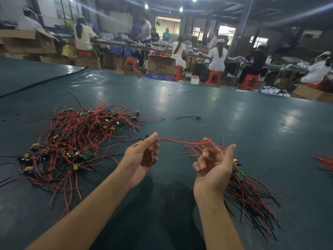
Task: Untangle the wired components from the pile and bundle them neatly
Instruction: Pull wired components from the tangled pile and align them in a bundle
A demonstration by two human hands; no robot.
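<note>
In the head view, I see my left hand (142,156) raised a little over the green table (198,98). Its thumb and first finger pinch one wired component (180,142), and the other fingers are curled in. A small blue part of this component shows just beside the fingertips. Its red wire runs to the right, across to my right hand (214,166).

The right hand is turned palm up, with the fingers bent around a bundle (248,192) of red and black wires. The long wires of the bundle spread down to the right on the table, and short red ends fan out above the fingers.

The pile (72,141) lies on the table to the left of both hands, a tangle of red and black wires with yellow, blue and green parts. One loose component (198,116) lies alone further away, well apart from the pile. More red wires (324,163) show at the right edge. Behind the table, workers (216,56) sit on red stools (214,76).
</note>
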